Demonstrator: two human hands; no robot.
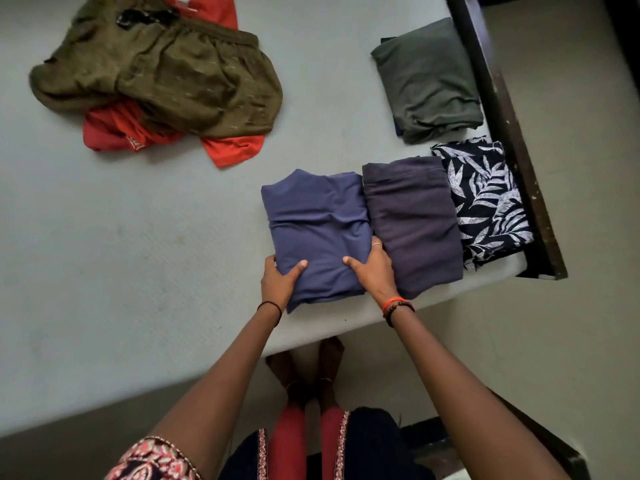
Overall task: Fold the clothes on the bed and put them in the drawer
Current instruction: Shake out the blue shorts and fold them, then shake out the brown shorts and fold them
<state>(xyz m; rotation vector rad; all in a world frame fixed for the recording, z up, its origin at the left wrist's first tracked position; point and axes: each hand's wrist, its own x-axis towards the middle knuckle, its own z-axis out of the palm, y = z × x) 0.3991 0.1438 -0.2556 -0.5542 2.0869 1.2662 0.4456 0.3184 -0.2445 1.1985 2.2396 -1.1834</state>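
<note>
A folded blue garment (315, 220) lies near the bed's front edge. My left hand (278, 282) grips its near left corner, thumb on top. My right hand (374, 271) grips its near right side, thumb on top and fingers tucked between it and the folded dark purple garment (414, 220) beside it. To the right lies a folded black-and-white leaf-print garment (485, 199). A folded grey-green garment (427, 77) sits behind them. An unfolded olive garment (166, 77) lies heaped over a red garment (228, 150) at the far left.
The pale grey bed (138, 254) fills most of the view. A dark wooden bed frame (502, 116) runs along its right side, with beige floor (571, 237) beyond. I am standing at the bed's front edge, my feet on the floor below.
</note>
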